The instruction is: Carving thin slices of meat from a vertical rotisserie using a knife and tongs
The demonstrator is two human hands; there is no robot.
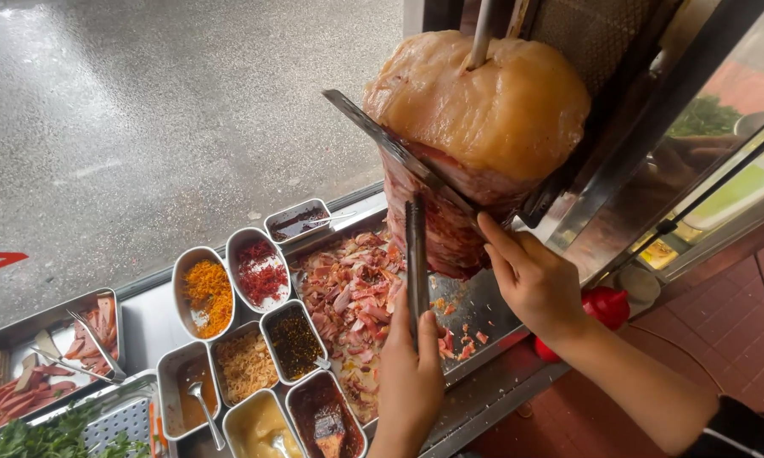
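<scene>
Meat: a tall cone of stacked meat [484,127] on an upright steel spit, pale and glossy on top, red and cut raw-looking lower down; its long axis stands vertical, straight above both hands.
Right hand: the right hand [530,284] is closed round the handle of a long flat steel carving knife [399,153], whose blade slants up and to the left across the cone's near face, touching it.
Left hand: the left hand [411,373] grips a pair of dark metal tongs [416,254] (arms nearly together, pointing straight up), their tips at the cone's lower edge; whether they pinch any meat I cannot tell.
Nearer hand: the right, just beside the cone's base.
Surface: a steel catch tray [475,305] under the spit, heaped on its left with reddish-pink meat shavings [348,288].
Room: to the left, steel tubs of orange powder, red chilli flakes, dark spice, fried crumbs and sauces; beyond them wet grey pavement.
</scene>
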